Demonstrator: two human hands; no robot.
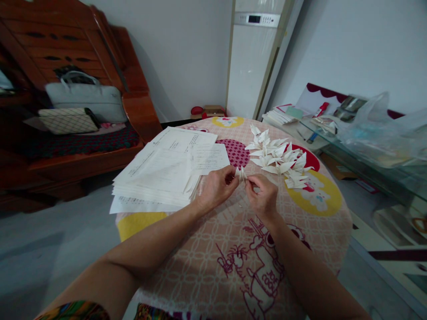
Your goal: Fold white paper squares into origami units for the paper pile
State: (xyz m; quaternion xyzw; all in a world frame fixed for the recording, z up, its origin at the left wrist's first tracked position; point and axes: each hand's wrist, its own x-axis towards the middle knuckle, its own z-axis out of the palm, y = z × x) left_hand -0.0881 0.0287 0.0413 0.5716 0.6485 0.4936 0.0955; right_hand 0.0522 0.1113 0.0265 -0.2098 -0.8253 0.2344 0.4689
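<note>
Between my two hands is a small folded white paper crane [241, 174], held up just above the tablecloth. My left hand [218, 184] pinches it from the left, and my right hand [262, 194] pinches it from the right. Fingers hide part of the folds. Just beyond my right hand lies a heap of folded paper cranes [278, 155], with pointed wings and tips. To the left of my left hand rests a stack of printed white paper sheets [156, 173], some set askew.
A patterned cloth covers the round table [200, 262]. A carved wooden bench [110, 151] with bags stands at the left. At the right, a glass-topped stand [353, 153] carries plastic bags and papers. Behind the table rises a tall white air conditioner [248, 66].
</note>
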